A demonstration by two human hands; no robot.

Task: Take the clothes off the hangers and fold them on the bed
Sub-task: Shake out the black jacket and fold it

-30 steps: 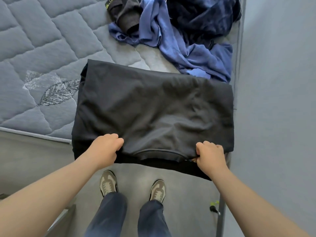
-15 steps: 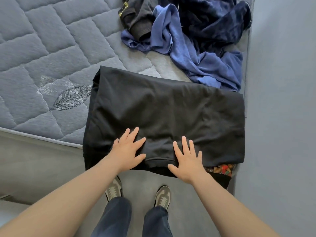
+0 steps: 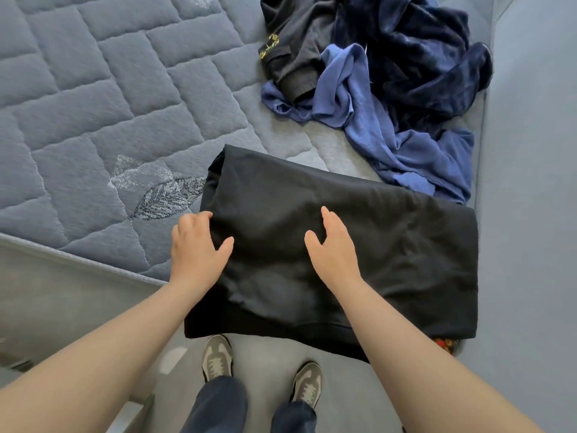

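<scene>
the folded black fabric garment (image 3: 374,239) lies lower centre, on the grey quilted mattress (image 3: 93,104) edge. my left hand (image 3: 196,248) grips its left edge; my right hand (image 3: 332,248) rests flat on it, fingers straight.

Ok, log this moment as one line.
step: folding black garment on bed | left hand: at left edge, grip unclear | right hand: rests on middle | clothes pile: behind

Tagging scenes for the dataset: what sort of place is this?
Most likely a bedroom: a quilted mattress, a heap of unfolded clothes lying on it, and a folded black garment at its near edge.
</scene>
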